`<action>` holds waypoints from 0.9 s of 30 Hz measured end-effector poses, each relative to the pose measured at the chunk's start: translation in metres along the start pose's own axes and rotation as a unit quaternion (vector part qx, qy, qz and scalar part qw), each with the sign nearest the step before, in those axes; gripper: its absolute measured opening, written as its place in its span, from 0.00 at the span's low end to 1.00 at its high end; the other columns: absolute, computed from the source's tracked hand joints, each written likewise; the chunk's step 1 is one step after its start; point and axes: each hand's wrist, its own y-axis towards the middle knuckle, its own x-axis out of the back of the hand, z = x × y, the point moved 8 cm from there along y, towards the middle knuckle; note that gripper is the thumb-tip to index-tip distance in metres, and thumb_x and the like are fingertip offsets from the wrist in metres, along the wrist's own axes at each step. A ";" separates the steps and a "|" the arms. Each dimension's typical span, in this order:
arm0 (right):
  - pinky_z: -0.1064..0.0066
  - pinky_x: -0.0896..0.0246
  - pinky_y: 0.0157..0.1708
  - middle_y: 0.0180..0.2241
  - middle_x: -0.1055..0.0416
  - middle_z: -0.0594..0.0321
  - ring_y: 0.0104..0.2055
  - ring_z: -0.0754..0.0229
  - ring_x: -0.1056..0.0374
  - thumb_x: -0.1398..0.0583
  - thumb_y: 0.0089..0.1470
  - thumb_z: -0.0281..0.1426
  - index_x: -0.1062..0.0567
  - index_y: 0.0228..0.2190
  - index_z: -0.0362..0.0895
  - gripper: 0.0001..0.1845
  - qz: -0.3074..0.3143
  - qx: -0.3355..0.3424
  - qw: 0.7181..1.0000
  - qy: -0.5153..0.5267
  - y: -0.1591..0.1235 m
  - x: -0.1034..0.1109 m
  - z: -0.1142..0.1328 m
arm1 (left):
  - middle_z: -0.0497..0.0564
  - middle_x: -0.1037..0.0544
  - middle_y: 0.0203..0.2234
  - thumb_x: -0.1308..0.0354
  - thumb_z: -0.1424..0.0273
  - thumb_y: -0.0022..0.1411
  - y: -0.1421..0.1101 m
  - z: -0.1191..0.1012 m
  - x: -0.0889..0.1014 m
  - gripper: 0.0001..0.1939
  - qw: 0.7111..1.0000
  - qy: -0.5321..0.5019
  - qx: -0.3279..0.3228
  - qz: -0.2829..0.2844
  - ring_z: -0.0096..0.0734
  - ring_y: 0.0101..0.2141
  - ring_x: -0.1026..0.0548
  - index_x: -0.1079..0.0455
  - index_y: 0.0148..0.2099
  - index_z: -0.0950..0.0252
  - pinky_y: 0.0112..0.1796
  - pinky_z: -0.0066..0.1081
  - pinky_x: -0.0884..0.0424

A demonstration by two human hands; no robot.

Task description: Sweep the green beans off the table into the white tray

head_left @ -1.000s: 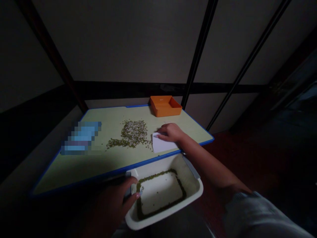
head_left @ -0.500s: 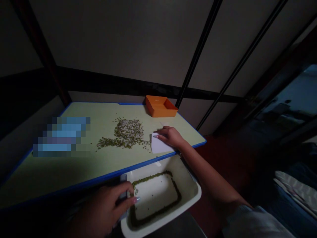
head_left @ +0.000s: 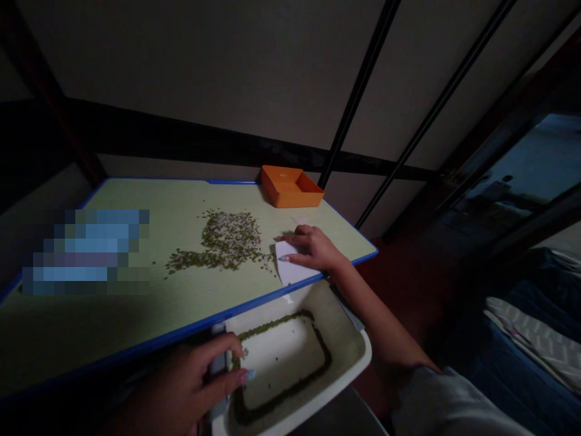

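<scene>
My left hand [head_left: 195, 381] grips the near-left rim of a white rectangular tub [head_left: 349, 339], held just below the table's front edge. Small green beans line the tub's floor along its walls. My right hand [head_left: 313, 247] rests on a white card [head_left: 290, 272] lying on the pale green table [head_left: 136, 309], fingers pressed on its left part. A loose pile of green beans [head_left: 224, 242] is spread on the table just left of the card.
An orange shallow tray [head_left: 290, 188] stands at the table's far edge. A blurred blue patch [head_left: 86, 251] lies at the left. The table has a blue rim. Dark frame bars and a wall rise behind; bedding shows at the right.
The view has swung right and down. My right hand has slid the card slightly toward the beans. My left hand keeps its hold on the tub.
</scene>
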 end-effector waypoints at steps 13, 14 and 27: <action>0.62 0.40 0.41 0.36 0.31 0.54 0.38 0.53 0.34 0.41 0.59 0.56 0.22 0.57 0.44 0.36 -0.017 0.007 0.999 0.029 0.000 0.000 0.000 | 0.41 0.34 0.13 0.46 0.42 0.59 0.000 0.004 0.001 0.23 0.999 0.032 -0.003 0.033 0.30 0.14 0.33 0.32 0.37 0.57 0.16 0.22 0.44; 0.62 0.40 0.41 0.36 0.31 0.54 0.38 0.53 0.34 0.40 0.59 0.56 0.22 0.57 0.44 0.36 -0.018 0.006 0.999 0.030 0.000 0.000 0.000 | 0.40 0.35 0.13 0.46 0.43 0.59 0.000 0.003 0.000 0.22 0.999 0.032 0.000 0.038 0.30 0.14 0.33 0.33 0.37 0.56 0.15 0.22 0.44; 0.63 0.39 0.39 0.37 0.30 0.54 0.37 0.53 0.33 0.38 0.58 0.52 0.21 0.55 0.41 0.34 -0.030 -0.005 0.998 0.060 0.000 0.002 -0.001 | 0.39 0.39 0.13 0.54 0.44 0.58 -0.010 -0.015 0.002 0.23 0.997 0.069 0.001 0.032 0.29 0.15 0.35 0.35 0.38 0.58 0.17 0.22 0.42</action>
